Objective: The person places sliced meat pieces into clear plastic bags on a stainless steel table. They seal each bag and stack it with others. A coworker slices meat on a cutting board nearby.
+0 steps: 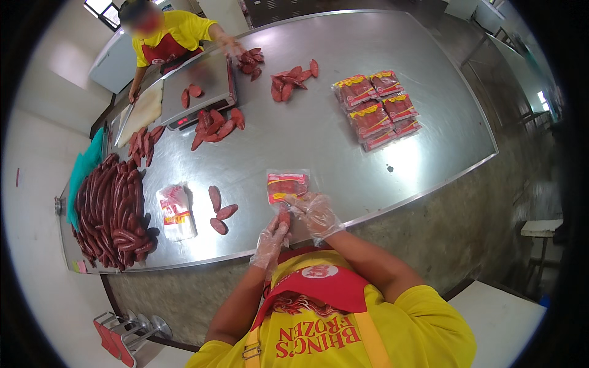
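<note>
My left hand [271, 241], in a clear plastic glove, holds a piece of sausage [284, 217] at the near edge of the steel table. My right hand [317, 216], gloved too, has its fingers at the near end of a printed plastic pouch [287, 184] with sausage pieces inside. Several cut sausages [226, 211] lie loose to the left of my hands. Beyond them is a stack of printed plastic pouches [175, 211]. Filled sausage packs [377, 108] stand piled at the right.
A heap of long sausages [110, 211] covers the left end beside a teal plastic sheet [85, 170]. Across the steel table [331, 41], a person reaches over a digital scale [198, 92], a knife on a cutting board [142, 110] near their other hand. Cut sausage piles [290, 82] lie around.
</note>
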The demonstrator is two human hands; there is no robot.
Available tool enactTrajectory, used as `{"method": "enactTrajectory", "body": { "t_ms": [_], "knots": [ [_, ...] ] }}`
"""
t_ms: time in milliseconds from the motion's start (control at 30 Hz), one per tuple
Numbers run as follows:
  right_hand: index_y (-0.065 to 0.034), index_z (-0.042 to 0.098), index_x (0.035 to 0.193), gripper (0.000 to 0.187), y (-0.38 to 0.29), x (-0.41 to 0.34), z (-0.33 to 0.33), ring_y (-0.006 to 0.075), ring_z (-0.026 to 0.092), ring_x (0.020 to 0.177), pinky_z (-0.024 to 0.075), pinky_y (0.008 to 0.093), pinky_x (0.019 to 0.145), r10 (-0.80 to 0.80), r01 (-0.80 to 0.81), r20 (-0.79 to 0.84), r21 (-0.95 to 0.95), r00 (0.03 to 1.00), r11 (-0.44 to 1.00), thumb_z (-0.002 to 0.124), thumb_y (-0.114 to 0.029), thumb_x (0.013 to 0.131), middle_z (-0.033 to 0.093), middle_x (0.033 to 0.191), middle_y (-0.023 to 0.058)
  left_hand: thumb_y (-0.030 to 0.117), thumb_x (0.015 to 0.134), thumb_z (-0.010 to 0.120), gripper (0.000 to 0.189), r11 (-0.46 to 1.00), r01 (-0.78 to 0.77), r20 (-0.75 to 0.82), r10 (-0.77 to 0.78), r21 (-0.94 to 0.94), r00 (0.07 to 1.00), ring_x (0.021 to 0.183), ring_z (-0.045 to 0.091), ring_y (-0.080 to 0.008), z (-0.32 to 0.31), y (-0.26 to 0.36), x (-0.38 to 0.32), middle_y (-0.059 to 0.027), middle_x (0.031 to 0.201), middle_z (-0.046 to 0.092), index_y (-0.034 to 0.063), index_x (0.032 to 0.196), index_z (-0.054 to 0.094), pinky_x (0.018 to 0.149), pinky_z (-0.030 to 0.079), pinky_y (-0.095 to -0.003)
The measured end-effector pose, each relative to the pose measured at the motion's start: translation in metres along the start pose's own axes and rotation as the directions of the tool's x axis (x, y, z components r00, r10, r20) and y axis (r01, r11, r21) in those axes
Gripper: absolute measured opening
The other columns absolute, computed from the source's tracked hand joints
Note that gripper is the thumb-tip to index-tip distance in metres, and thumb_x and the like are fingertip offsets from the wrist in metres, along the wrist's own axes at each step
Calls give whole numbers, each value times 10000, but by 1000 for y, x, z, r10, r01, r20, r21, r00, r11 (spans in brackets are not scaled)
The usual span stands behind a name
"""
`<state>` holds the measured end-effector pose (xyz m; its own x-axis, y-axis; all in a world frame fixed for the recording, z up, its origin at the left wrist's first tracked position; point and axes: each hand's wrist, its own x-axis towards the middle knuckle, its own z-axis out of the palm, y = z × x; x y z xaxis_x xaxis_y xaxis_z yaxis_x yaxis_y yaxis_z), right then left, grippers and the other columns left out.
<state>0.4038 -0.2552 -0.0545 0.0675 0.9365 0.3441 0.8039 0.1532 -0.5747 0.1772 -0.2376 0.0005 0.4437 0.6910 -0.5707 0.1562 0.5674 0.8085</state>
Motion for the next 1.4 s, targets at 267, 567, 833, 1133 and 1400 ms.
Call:
{"method": "enactTrajectory", "body": {
  "t_ms": [267, 567, 833, 1133, 1400],
  "knots": [
    [-342, 770, 1506, 454, -5, 2, -16, 361, 736, 841, 580, 534, 754, 18, -17, -8, 124, 1000, 992, 728, -411, 1060, 745, 969, 127, 202, 1167, 689, 736, 989, -69, -91, 57, -130, 994, 1149, 688, -129, 20, -21, 18, -67, 1478, 692, 18, 1801, 362, 1005, 555, -295],
    [-316, 791, 1465, 411, 0, 0, -14, 370, 715, 796, 555, 538, 716, -79, 79, 0, 42, 997, 996, 701, -375, 1068, 716, 900, 136, 129, 1089, 693, 272, 952, -307, -479, 278, 20, 833, 997, 733, -179, 70, -41, 89, -85, 1146, 809, 15, 1319, 785, 877, 602, -376],
    [-305, 768, 1512, 468, -7, 5, -20, 335, 717, 879, 540, 529, 797, -6, 3, 50, 62, 999, 998, 717, -441, 1067, 706, 899, 119, 321, 1103, 709, 291, 721, -41, -208, 254, 692, 945, 955, 794, -267, -34, 5, 56, -86, 1018, 822, 59, 1160, 821, 852, 622, -431],
    [-170, 588, 1682, 825, -22, 15, -8, 317, 725, 1027, 537, 514, 938, 11, -11, -5, -32, 1000, 999, 856, -319, 915, 747, 1120, 97, 108, 1047, 664, 416, 94, 48, -86, 454, 994, 887, 1235, 724, -436, -145, 65, 18, -198, 1319, 758, 116, 1461, 700, 1048, 582, -560],
    [-174, 618, 1656, 773, -17, 11, -4, 345, 724, 1015, 552, 535, 896, -2, 3, -115, 11, 993, 1000, 806, -192, 907, 738, 1088, 118, 232, 1158, 672, 409, 847, -3, -69, 47, 532, 997, 915, 717, -204, -99, 5, 7, -60, 1050, 742, 39, 1515, 629, 826, 586, -347]
  ]
}}
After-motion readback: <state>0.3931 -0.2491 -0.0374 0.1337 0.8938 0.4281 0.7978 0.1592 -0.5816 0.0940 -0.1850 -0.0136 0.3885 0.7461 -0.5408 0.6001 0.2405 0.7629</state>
